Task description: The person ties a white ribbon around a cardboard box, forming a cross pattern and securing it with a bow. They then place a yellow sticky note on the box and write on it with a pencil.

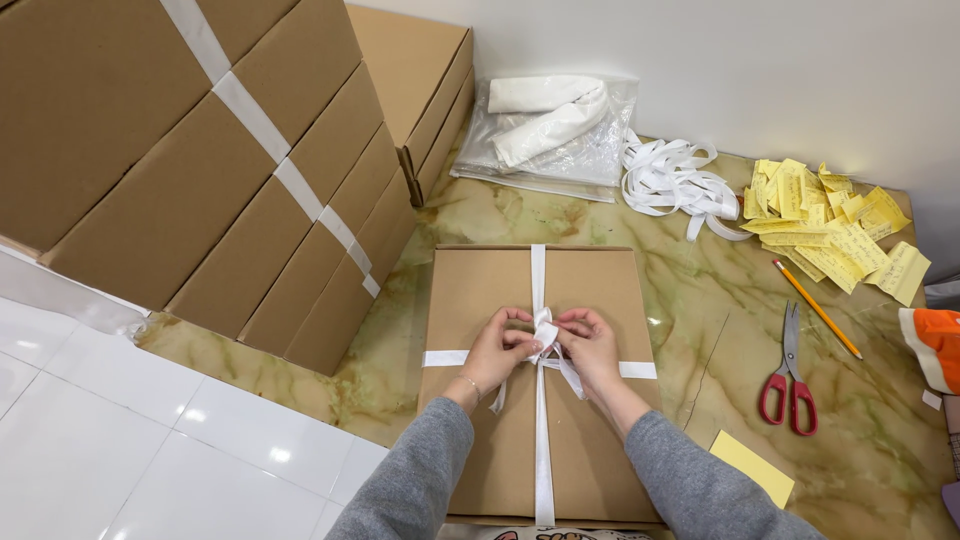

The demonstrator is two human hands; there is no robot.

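A flat brown cardboard box (590, 290) lies on the marbled green tabletop (470, 215) in front of me. A white ribbon (538, 275) runs across it lengthwise and crosswise, meeting at the middle. My left hand (497, 350) and my right hand (590, 345) both pinch the ribbon at that crossing, where a small knot or loop (545, 332) stands up between my fingertips. Loose ribbon ends hang down toward me from the knot. Grey sleeves cover both my forearms.
Several ribbon-tied brown boxes (200, 170) are stacked at the left. At the back lie a clear plastic bag (550, 130) and a coil of white ribbon (675, 180). Yellow paper slips (830, 225), a pencil (815, 305), red-handled scissors (790, 375) and a yellow note (752, 468) lie to the right.
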